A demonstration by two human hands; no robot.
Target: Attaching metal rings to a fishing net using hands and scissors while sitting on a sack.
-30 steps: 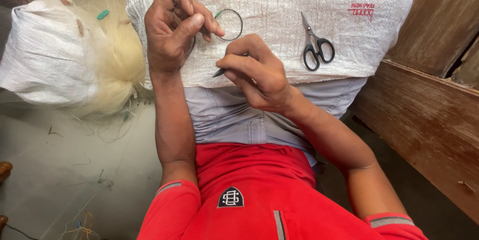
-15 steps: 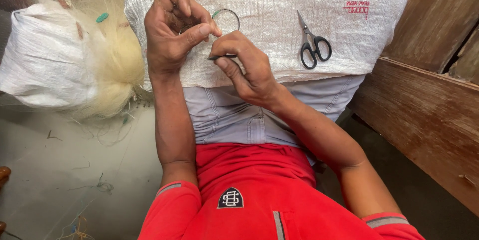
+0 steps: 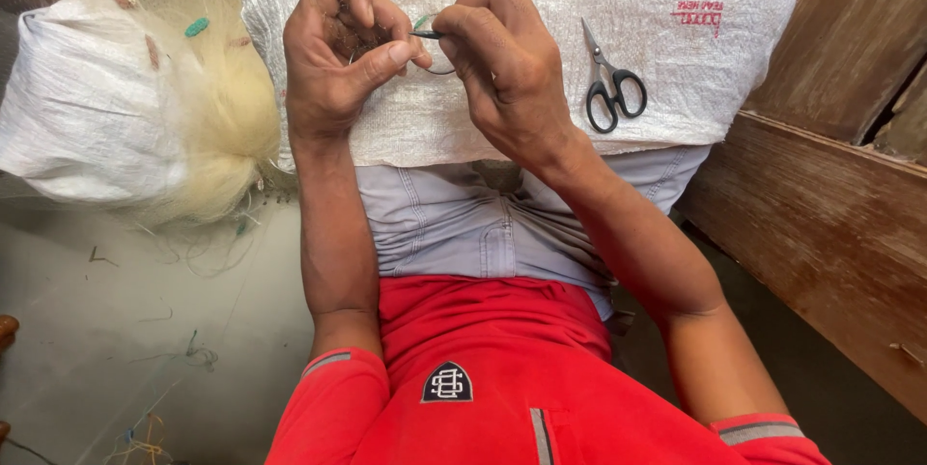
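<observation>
Both hands are working over a white sack (image 3: 502,108) on the lap. Left hand (image 3: 338,59) is pinching a metal ring (image 3: 439,67) steady; right hand (image 3: 507,64) is closing fingertips on a dark needle (image 3: 425,34) at it. Scissors (image 3: 610,88) are lying just beside, within reach.

Both hands meet over a white woven plastic sack (image 3: 676,40): the right hand (image 3: 507,64) pinches a thin dark needle (image 3: 426,34), the left hand (image 3: 338,55) apparently grips a thin metal ring (image 3: 440,70). Small black-handled scissors (image 3: 610,88) lie right.
</observation>
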